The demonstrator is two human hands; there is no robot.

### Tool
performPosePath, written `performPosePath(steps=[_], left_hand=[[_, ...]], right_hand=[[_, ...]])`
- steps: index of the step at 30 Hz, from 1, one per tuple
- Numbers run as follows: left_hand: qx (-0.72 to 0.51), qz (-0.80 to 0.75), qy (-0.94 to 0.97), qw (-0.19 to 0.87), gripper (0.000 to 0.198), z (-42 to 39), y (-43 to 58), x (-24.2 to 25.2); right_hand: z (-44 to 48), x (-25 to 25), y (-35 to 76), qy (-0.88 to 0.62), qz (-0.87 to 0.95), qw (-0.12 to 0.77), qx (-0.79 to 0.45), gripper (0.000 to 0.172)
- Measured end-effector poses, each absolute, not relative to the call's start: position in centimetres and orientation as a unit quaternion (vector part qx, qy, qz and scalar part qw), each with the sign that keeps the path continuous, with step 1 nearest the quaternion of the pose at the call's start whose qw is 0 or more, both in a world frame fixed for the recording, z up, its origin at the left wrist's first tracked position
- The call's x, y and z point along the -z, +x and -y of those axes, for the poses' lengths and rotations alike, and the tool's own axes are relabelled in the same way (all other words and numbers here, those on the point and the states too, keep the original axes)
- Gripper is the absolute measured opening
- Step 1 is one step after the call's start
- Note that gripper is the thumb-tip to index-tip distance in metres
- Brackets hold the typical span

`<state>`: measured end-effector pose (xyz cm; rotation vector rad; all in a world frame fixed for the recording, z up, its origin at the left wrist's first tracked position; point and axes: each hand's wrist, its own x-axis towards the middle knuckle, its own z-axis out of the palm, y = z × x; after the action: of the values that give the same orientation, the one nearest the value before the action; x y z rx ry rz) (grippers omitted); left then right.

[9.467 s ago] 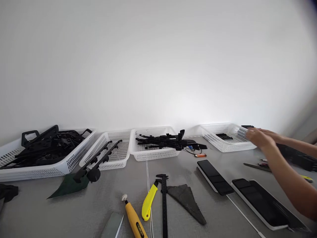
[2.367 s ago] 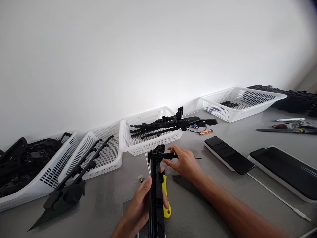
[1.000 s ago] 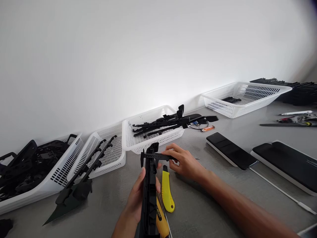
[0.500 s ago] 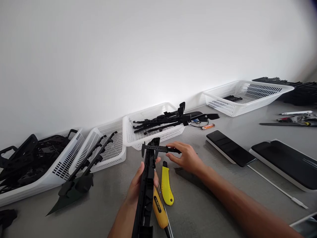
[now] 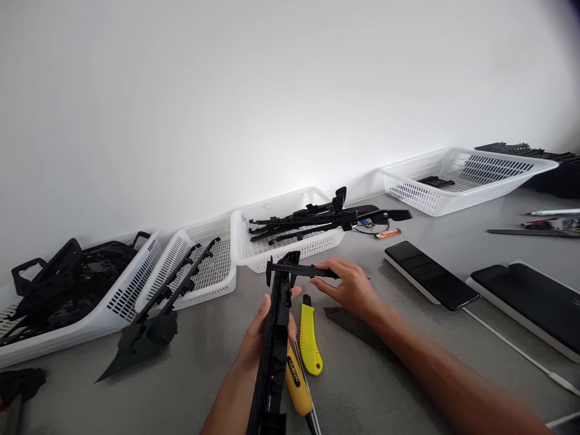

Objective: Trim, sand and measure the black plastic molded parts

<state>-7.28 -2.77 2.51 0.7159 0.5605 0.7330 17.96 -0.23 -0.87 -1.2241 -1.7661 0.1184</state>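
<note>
My left hand point(image 5: 259, 329) is wrapped around a long black plastic part point(image 5: 274, 344), which points away from me with its far end raised. In my right hand point(image 5: 348, 285) is a black caliper point(image 5: 303, 270), pinched between thumb and fingers. Its jaws straddle the part near the far end; whether they touch both sides I cannot tell. Beside the part on the grey table lie a yellow utility knife point(image 5: 310, 341) and a yellow-handled tool point(image 5: 298, 383) with a dark cord end. A dark flat piece point(image 5: 353, 326) lies under my right forearm.
White baskets with black parts stand along the wall: a left one point(image 5: 90, 323), a narrow one point(image 5: 212, 284), a middle one point(image 5: 290, 251) and a far-right one point(image 5: 453, 202). To the right lie a phone point(image 5: 430, 275), a larger black-topped device point(image 5: 525, 305), a white cable point(image 5: 507, 347) and an orange battery-like item point(image 5: 388, 233).
The view has shifted slightly, so most things appear a little further right. Both hands keep their grip, and the caliper stays across the part's far end.
</note>
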Motion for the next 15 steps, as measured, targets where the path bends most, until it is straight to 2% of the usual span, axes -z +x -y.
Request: performPosePath(steps=[15], left_hand=[[-0.343, -0.259, 0.337, 0.838, 0.072, 2.79, -7.34, -2.67]], right_hand=[[0.29, 0.02, 18.72, -0.48, 0.75, 0.454, 0.014, 0.03]])
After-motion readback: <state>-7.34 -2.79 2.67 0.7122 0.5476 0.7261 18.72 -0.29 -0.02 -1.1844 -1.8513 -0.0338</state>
